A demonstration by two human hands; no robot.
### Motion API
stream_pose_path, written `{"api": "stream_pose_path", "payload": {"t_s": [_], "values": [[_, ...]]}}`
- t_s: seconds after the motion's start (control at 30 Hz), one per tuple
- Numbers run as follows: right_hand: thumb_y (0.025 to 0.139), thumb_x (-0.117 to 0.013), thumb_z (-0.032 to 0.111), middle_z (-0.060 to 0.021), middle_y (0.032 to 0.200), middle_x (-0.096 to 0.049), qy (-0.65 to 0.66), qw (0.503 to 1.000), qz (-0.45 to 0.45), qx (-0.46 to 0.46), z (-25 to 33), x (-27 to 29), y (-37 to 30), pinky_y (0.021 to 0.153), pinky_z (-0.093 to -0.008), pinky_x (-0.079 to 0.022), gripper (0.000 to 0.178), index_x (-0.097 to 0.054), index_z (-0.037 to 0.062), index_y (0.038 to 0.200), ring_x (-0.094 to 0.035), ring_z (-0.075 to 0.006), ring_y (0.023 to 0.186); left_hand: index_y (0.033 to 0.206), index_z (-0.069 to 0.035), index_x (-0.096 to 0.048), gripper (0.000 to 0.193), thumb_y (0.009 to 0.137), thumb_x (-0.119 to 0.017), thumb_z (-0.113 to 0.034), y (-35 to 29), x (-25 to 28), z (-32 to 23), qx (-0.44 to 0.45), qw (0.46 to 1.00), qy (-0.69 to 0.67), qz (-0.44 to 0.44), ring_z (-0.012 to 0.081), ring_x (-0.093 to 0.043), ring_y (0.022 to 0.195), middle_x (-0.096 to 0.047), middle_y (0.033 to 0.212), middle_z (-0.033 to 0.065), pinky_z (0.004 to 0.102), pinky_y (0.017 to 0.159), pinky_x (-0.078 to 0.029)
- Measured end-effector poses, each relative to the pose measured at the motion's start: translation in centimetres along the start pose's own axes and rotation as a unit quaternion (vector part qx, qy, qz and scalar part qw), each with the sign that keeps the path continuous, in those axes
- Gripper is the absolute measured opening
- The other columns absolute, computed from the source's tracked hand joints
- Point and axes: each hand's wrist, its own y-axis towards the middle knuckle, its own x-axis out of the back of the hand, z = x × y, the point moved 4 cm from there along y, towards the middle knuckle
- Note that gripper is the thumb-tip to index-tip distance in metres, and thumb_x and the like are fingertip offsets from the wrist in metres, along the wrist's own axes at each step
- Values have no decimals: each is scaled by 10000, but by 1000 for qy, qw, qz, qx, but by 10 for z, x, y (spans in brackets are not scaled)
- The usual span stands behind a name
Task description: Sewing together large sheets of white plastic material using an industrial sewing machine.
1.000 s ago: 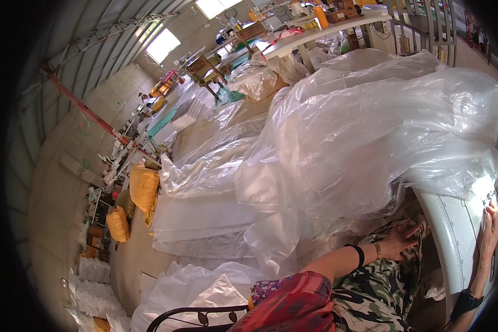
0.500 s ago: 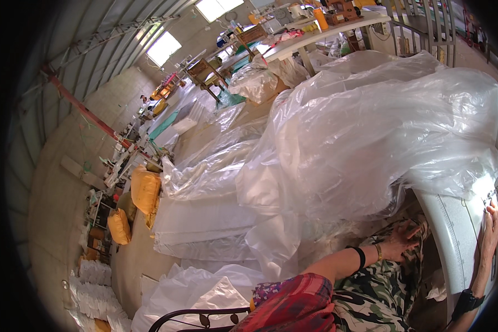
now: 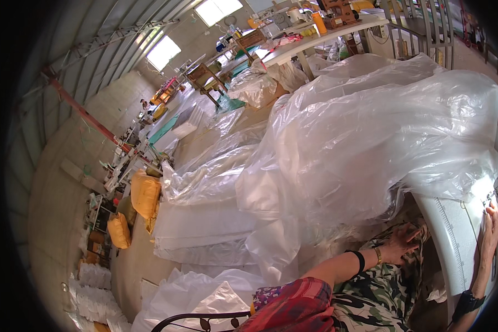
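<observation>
L hand point(image 3: 399, 243) is still gripping the clear plastic sheet point(image 3: 371, 149); R hand point(image 3: 489, 232) is staying flat, fingers open, on the white bench point(image 3: 454, 232); little has shifted.

The left arm wears a red and pink plaid short sleeve point(image 3: 293, 304), a black wristband point(image 3: 358, 261) and a thin gold bracelet point(image 3: 377, 255). The right wrist carries a black band point(image 3: 468, 304). Green, black and white camouflage trousers point(image 3: 376, 301) cover the lap.

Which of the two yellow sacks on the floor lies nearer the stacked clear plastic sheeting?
The upper, larger yellow sack: it sits right beside the stacked plastic sheeting, while the smaller yellow sack lies lower left, farther off.
</observation>
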Motion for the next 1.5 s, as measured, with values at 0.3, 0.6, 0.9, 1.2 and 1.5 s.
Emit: {"api": "stream_pose_path", "payload": {"t_s": [0.3,0.6,0.9,1.2,1.5], "values": [[977,-500,132,-171,1369,-519,-8,1000,-11,-16,10,1,1,1076,-382,-356,214,-593,-24,1091,-499,-272,1236,1415,-275,-481,926,578,-847,-430,-1,-4,2,4,1000,-17,18,474,-52,1450,-30,1610,163,635,1098,-202],[978,-501,124,-174,1381,-513,5,1000,-4,-13,19,1,1,1092,-372,-338,215,-598,-21,1102,-476,-277,1278,1406,-245,-509,909,579,-835,-438,-2,-5,5,2,999,-27,17,463,-40,1458,-59,1610,175,632,1104,-177],[971,-506,115,-177,1377,-516,0,1000,-3,-12,9,2,3,1082,-367,-344,215,-598,-41,1087,-486,-273,1265,1406,-246,-511,919,575,-831,-473,-1,-8,5,-3,1000,-2,3,469,-50,1455,-75,1606,182,622,1103,-180],[968,-502,129,-182,1332,-546,8,1000,-13,-22,21,1,2,1074,-367,-346,231,-596,-58,1068,-503,-271,1235,1386,-255,-524,910,568,-836,-500,-1,-4,3,0,1000,5,-11,485,-75,1442,-78,1604,170,648,1074,-203],[964,-506,117,-176,1329,-544,25,999,-14,-29,29,4,1,1071,-360,-340,214,-589,-63,1045,-498,-274,1231,1411,-259,-488,927,586,-833,-501,1,-8,5,4,1000,24,20,478,-54,1448,-59,1610,160,640,1081,-205]]}}
